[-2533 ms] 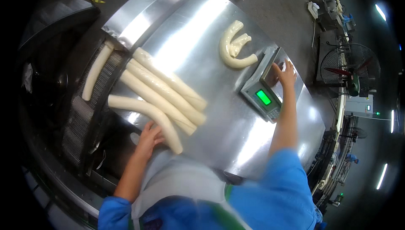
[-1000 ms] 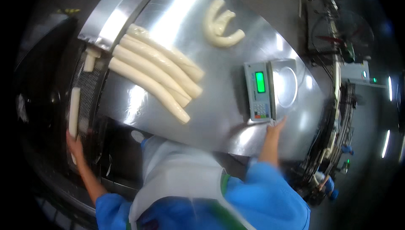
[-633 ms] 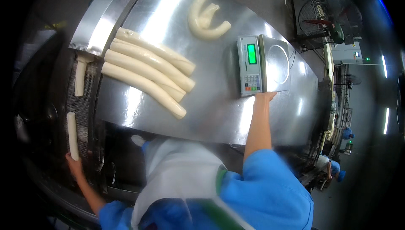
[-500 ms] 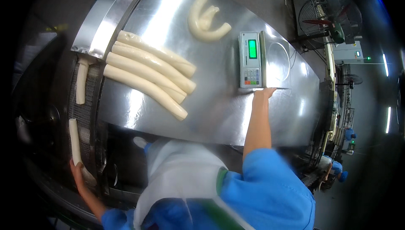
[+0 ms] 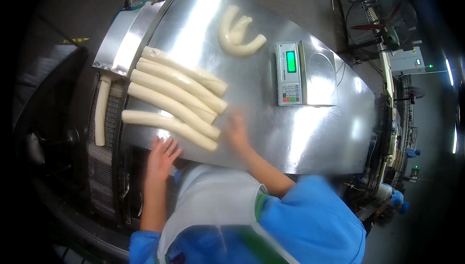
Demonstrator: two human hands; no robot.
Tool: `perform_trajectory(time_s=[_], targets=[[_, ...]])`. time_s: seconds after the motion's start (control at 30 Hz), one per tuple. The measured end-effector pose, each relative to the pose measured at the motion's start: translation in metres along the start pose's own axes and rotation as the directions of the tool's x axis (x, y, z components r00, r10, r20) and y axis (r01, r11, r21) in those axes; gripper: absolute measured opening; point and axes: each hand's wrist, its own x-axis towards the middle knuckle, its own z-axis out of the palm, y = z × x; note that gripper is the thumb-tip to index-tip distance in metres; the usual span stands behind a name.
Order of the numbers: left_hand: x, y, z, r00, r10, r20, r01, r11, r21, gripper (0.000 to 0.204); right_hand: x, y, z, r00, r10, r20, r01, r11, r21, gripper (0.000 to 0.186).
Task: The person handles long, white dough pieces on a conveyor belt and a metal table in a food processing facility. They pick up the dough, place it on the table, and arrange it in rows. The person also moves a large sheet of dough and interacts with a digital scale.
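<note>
Several thick, cream-coloured ropes of a dough-like material (image 5: 177, 87) lie side by side on the steel table (image 5: 261, 138). The nearest rope (image 5: 169, 127) lies at the table's front edge. My left hand (image 5: 162, 157) is just below it, fingers apart and holding nothing; I cannot tell whether the fingertips touch it. Near the right ends of the ropes is my right hand (image 5: 236, 131), smeared by motion, so its fingers do not show clearly. A bent, U-shaped rope (image 5: 236, 46) with a short piece inside its curve lies at the far side.
A digital scale (image 5: 290, 75) with a lit green display and a steel platform stands to the right. At the left, a mesh conveyor belt (image 5: 104, 167) carries another rope (image 5: 101, 114) under a metal hood (image 5: 123, 41). Beyond the table stands a fan (image 5: 382, 19).
My left hand has come from the conveyor to the table's front edge, and a rope now lies there. My right hand has left the scale and moved left toward the ropes.
</note>
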Motion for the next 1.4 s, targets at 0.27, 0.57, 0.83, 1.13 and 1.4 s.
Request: perform_trajectory(time_s=[0.27,0.57,0.83,1.13,1.4], targets=[[0.014,-0.033,0.046,0.991,0.067,0.117,-0.086,0.982,0.168,0.08,-0.005,-0.024,0.024,0.864,-0.383,0.328,0.455,0.872,-0.18,0.099],[0.0,-0.013,0.012,0.983,0.177,0.051,-0.183,0.917,0.355,0.064,0.032,-0.037,0.015,0.898,-0.38,0.222,0.44,0.792,-0.423,0.099],[-0.106,-0.005,-0.161,0.886,0.382,-0.264,-0.322,0.915,0.242,0.036,-0.018,-0.032,0.057,0.981,-0.167,0.1,0.16,0.984,0.075,0.099],[-0.136,0.008,-0.265,0.875,0.387,-0.29,-0.337,0.918,0.206,0.033,0.016,0.016,0.084,0.891,-0.434,-0.133,0.295,0.776,-0.558,0.111],[-0.171,0.118,-0.317,0.359,0.93,-0.078,-0.039,0.099,0.994,0.063,0.021,0.001,0.076,0.927,-0.367,-0.081,0.172,0.606,-0.777,0.101]])
